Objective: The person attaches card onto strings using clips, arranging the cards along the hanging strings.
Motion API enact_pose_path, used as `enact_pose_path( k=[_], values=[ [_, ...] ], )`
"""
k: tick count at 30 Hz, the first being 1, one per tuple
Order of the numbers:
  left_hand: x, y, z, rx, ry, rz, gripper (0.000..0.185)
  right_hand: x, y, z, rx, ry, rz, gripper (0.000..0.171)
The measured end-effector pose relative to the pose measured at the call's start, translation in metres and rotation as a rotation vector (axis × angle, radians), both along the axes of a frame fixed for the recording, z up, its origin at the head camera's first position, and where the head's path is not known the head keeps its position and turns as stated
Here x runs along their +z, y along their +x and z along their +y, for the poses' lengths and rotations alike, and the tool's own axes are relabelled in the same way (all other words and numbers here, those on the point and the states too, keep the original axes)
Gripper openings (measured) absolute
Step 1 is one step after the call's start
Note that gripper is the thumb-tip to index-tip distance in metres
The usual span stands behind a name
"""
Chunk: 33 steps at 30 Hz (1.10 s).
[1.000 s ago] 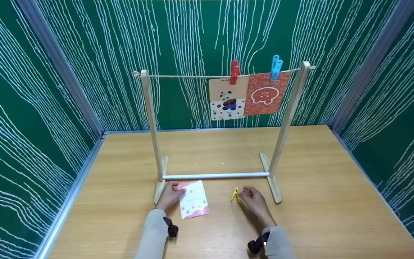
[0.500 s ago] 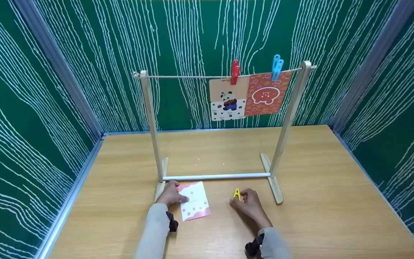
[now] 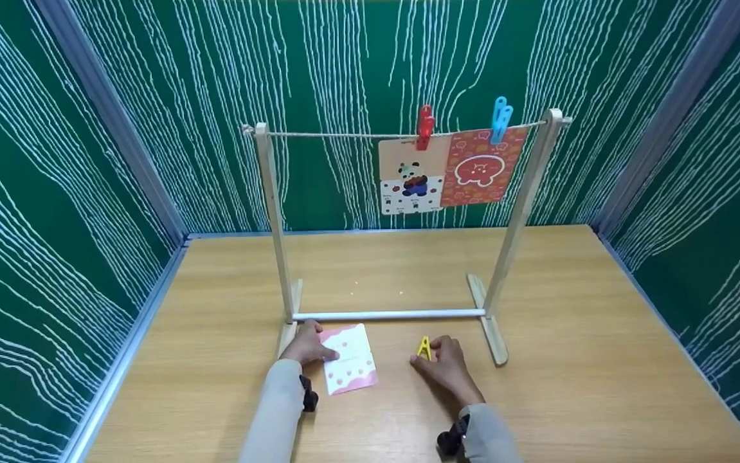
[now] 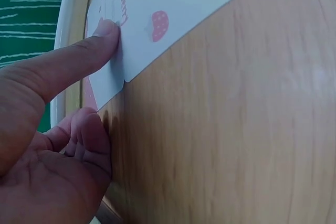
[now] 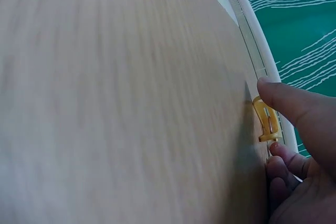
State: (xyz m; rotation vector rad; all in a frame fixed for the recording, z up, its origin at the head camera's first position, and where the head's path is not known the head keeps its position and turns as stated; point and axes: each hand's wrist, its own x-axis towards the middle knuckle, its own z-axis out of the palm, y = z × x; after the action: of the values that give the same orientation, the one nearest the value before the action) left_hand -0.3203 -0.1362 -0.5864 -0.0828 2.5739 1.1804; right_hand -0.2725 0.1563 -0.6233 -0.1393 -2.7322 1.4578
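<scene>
A white and pink card (image 3: pixel 353 368) with strawberry prints lies on the table near the rack's left foot. My left hand (image 3: pixel 305 344) is at its left edge, the thumb resting on the printed face and the other fingers bent at the border, as the left wrist view shows. To the right of the card, my right hand (image 3: pixel 450 368) pinches a small yellow clothespin (image 3: pixel 424 349) between thumb and fingertip, low over the table. In the right wrist view the clothespin (image 5: pixel 266 120) sits between thumb tip and index finger.
A wooden rack (image 3: pixel 273 212) stands behind the hands, a rope (image 3: pixel 337 136) strung across its top. On the rope, a red clothespin (image 3: pixel 425 127) holds a panda card (image 3: pixel 412 193); a blue clothespin (image 3: pixel 501 120) holds a red card (image 3: pixel 466 191). A white bar (image 3: pixel 389 315) joins the feet.
My right hand has shifted slightly left, its thumb now coming round the yellow clothespin. The left thumb has moved lower onto the card. Over the last half second both hands barely move.
</scene>
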Motion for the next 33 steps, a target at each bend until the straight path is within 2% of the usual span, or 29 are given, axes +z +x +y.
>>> enact_pose_path(
  k=[10, 20, 28, 33],
  values=[
    [-0.0008, 0.0022, -0.0001, -0.008, -0.004, 0.036, 0.061, 0.0, -0.0002, -0.0001, 0.001, 0.037, -0.02, 0.044],
    [-0.0022, 0.0011, -0.0002, -0.02, -0.045, 0.025, 0.059, 0.0016, -0.0027, -0.0008, -0.003, 0.044, -0.017, 0.038],
    [-0.0015, 0.0003, -0.0011, -0.028, -0.035, 0.031, 0.06, 0.0009, -0.0017, -0.0007, 0.018, 0.057, 0.0, 0.034],
    [-0.0016, 0.001, -0.0019, -0.04, -0.02, 0.021, 0.062, 0.0007, 0.0, 0.0013, 0.003, 0.019, -0.014, 0.031]
  ],
)
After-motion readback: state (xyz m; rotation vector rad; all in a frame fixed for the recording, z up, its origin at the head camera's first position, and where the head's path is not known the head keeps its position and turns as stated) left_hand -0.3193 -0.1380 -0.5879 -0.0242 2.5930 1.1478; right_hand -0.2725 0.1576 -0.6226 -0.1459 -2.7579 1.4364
